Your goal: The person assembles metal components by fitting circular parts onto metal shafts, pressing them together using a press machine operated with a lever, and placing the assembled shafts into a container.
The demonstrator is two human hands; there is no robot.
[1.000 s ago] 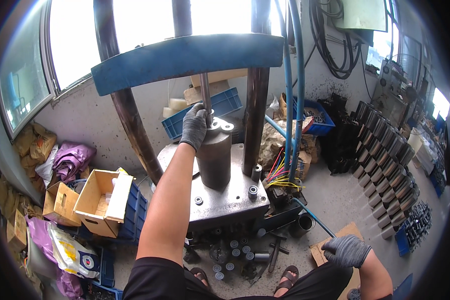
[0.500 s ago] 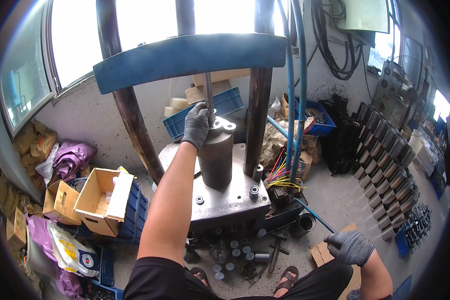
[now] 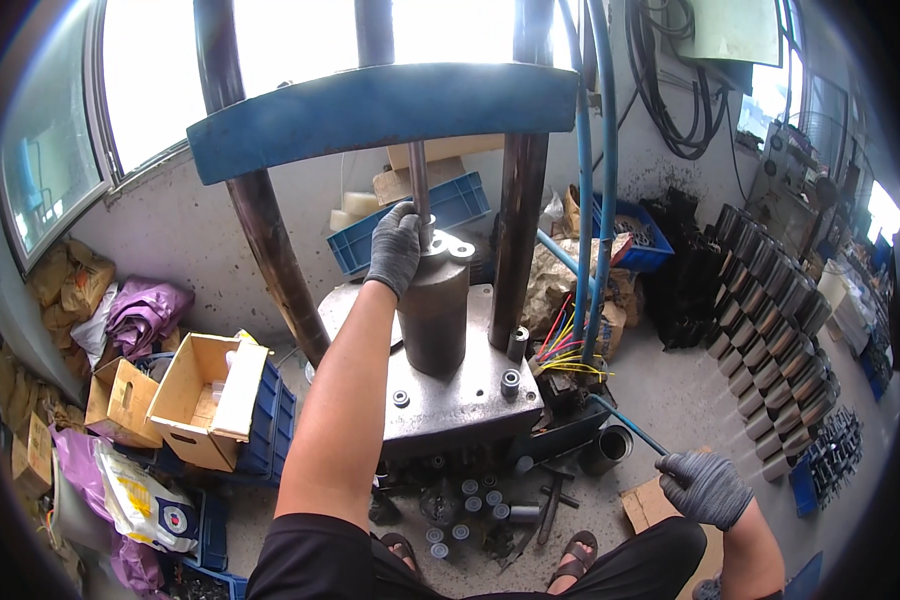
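My left hand, in a grey knit glove, is closed at the lower end of a vertical steel rod. What its fingers pinch there is mostly hidden; a small metal piece shows beside them. Under the hand, a thick dark steel cylinder stands on the press's metal table. A flat light-metal link with round holes lies on top of the cylinder. My right hand, also gloved, is wrapped round the end of a thin blue lever at the lower right.
A blue crossbeam spans the dark press columns. Small metal bushings stand on the table. Blue hoses run down its right side. Wooden boxes sit left; several steel cylinders are stacked right. A hammer lies near my feet.
The view has shifted very slightly. My right hand and the lever's end sit a touch farther right and higher. My left hand stays at the rod.
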